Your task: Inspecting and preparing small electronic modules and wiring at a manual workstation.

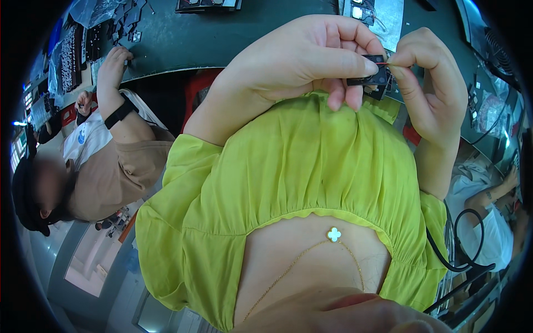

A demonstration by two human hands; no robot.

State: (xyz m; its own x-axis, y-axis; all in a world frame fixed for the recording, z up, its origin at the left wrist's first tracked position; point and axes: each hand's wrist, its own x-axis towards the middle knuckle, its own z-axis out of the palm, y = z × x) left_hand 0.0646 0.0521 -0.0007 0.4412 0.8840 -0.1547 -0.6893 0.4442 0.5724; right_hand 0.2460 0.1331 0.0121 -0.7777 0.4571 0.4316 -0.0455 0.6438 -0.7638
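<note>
Close in front of my chest, my left hand (327,58) grips a small black rectangular part (369,79) between thumb and fingers. A thin red wire (382,64) runs from that part toward the right. My right hand (430,80) pinches the wire's end between thumb and forefinger, its other fingers curled. What else sits between those right fingertips is too small to make out. The far side of the black part is partly hidden by my left thumb.
A dark green worktable (222,39) lies beyond my hands. A sheet with small wired parts (363,12) and a black tray (208,5) are at its far side. Black pieces (126,19) and plastic bags sit far left. A co-worker's hand (115,58) rests on the left edge.
</note>
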